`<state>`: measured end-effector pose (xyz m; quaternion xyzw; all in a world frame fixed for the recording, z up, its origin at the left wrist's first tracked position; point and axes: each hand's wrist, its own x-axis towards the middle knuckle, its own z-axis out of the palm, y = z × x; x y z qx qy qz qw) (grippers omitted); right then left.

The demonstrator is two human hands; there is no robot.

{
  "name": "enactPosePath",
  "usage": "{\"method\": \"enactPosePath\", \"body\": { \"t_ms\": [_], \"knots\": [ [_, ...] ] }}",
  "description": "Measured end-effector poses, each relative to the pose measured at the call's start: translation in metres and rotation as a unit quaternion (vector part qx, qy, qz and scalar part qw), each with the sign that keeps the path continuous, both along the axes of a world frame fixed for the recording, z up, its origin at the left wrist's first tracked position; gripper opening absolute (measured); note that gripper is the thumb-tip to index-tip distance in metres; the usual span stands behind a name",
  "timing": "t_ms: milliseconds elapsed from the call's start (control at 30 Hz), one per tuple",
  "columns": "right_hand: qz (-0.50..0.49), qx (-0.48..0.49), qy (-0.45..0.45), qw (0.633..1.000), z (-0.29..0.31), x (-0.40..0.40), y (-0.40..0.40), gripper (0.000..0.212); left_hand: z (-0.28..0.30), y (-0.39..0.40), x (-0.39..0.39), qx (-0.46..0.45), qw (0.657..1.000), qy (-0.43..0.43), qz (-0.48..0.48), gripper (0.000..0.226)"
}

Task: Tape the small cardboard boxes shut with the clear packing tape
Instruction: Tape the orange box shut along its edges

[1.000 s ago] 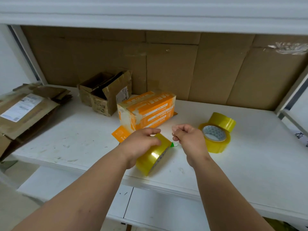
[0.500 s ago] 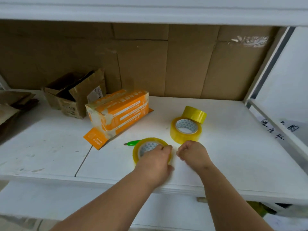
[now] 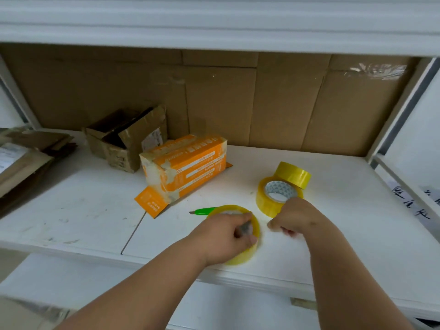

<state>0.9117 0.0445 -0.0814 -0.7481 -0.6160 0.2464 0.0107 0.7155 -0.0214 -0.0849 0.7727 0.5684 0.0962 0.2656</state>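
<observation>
Left hand (image 3: 223,236) grips a tape roll (image 3: 247,253) lying flat near the front edge of the white shelf (image 3: 83,210); the thumb curls into the core while the remaining fingers wrap the outer rim. Right hand (image 3: 294,216) sits just beside the roll, knuckles up, fingers curled tightly with tips together as if pinching; whether a tape end lies between them cannot be told, since the film is too clear to resolve. A green utility knife (image 3: 202,211) lies on the shelf, touching or passing behind the far rim of the held roll. Beyond the right hand, a 2nd tape roll (image 3: 269,206) lies flat, and a 3rd tape roll (image 3: 294,173) leans tilted against its far side. To the left, an orange carton (image 3: 188,165) stands with 1 end flap open onto the shelf. Behind it sits a small cardboard box (image 3: 123,141), flaps open. Flattened cardboard (image 3: 26,160) is stacked at the far left.
</observation>
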Motion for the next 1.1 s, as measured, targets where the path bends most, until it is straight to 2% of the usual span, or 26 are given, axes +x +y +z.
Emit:
{"method": "enactPosePath", "body": {
  "t_ms": [67,133,200,267,300,333,400,467,533,633,733,800,900,967,1000,1033,1100],
  "knots": [
    [-0.001,0.034,-0.008,0.999,0.010,-0.006,0.004,0.043,0.006,0.002,-0.011,0.034,0.996,-0.062,0.047,0.049],
    [0.008,0.087,0.016,0.996,0.020,-0.021,0.004,0.032,0.008,0.010,-0.026,0.103,0.984,-0.099,0.110,0.039],
    [0.000,0.130,0.083,0.988,0.027,-0.045,0.002,0.025,0.009,0.020,-0.046,0.219,0.946,-0.133,0.196,0.034],
    [0.003,0.167,0.145,0.975,0.026,-0.070,0.006,0.013,0.013,0.029,-0.069,0.330,0.887,-0.164,0.278,0.036],
    [0.011,0.176,0.154,0.972,0.024,-0.083,0.009,0.012,0.013,0.035,-0.082,0.356,0.865,-0.168,0.312,0.043],
    [0.021,0.180,0.152,0.972,0.021,-0.096,0.013,0.023,0.013,0.041,-0.096,0.354,0.857,-0.164,0.337,0.052],
    [0.032,0.188,0.145,0.971,0.016,-0.119,0.022,0.045,0.007,0.055,-0.122,0.317,0.878,-0.099,0.345,0.068],
    [0.040,0.204,0.137,0.969,0.017,-0.141,0.032,0.055,-0.002,0.068,-0.143,0.292,0.905,-0.023,0.307,0.071],
    [0.042,0.201,0.143,0.968,0.019,-0.158,0.041,0.058,-0.008,0.079,-0.159,0.271,0.922,-0.052,0.271,0.062],
    [0.006,0.193,0.183,0.964,0.017,-0.177,0.050,0.057,-0.004,0.090,-0.177,0.265,0.928,-0.122,0.232,0.051],
    [-0.110,0.173,0.251,0.946,0.008,-0.192,0.058,0.074,0.006,0.105,-0.198,0.228,0.922,-0.185,0.252,0.044],
    [-0.192,0.157,0.342,0.907,0.002,-0.200,0.064,0.090,0.015,0.114,-0.210,0.170,0.887,-0.300,0.308,0.035],
    [-0.277,0.129,0.524,0.795,-0.001,-0.211,0.069,0.091,0.029,0.123,-0.217,0.015,0.785,-0.491,0.378,0.038],
    [-0.238,0.097,0.595,0.762,0.000,-0.218,0.071,0.080,0.032,0.129,-0.219,-0.096,0.726,-0.556,0.393,0.044],
    [-0.198,0.078,0.622,0.754,0.000,-0.221,0.073,0.072,0.031,0.132,-0.220,-0.147,0.709,-0.572,0.387,0.049],
    [-0.158,0.057,0.647,0.744,0.002,-0.225,0.075,0.066,0.030,0.135,-0.221,-0.192,0.694,-0.582,0.377,0.052],
    [-0.109,0.035,0.686,0.718,0.006,-0.232,0.080,0.058,0.025,0.137,-0.220,-0.243,0.688,-0.578,0.366,0.055]
  ]
}}
